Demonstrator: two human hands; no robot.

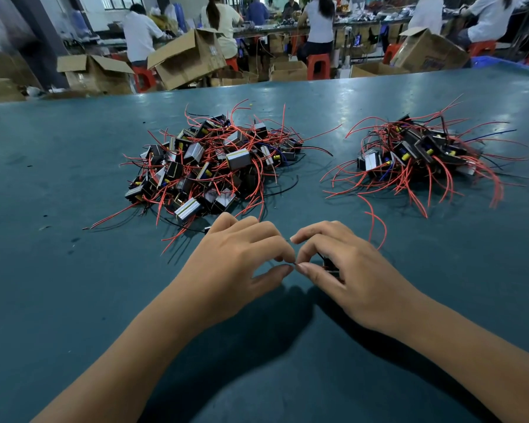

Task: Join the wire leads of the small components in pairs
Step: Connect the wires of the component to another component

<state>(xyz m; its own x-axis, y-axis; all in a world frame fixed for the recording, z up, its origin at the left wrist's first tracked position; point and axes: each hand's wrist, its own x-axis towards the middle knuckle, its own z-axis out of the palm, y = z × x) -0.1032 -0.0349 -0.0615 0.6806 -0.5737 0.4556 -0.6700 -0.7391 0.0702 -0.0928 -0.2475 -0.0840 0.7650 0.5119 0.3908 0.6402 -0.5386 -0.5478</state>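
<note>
The bare wire ends (294,264) meet just in front of the person, low over the table (74,166), pinched from each side by thumb and forefinger: the left hand (239,257) grips one tip, the right hand (342,264) grips the other while its curled fingers (313,271) also cradle a small dark component (329,264) against the palm. The step in hand looks like twisting the two leads together, and it would go best with the stripped ends laid side by side and rolled firmly between the fingertips, so the strands wind tightly rather than splay; how far the twist has got is too small to tell. A thin red lead (376,221) arcs away past the right hand. Farther off lie two heaps, the larger left pile (214,166) and the smaller right pile (422,154), both of boxy black parts with silvery faces and yellow studs, bristling with springy red and a few black and blue insulated wires. The table is a matte teal, lightly scuffed and glossy where light strikes.
</note>
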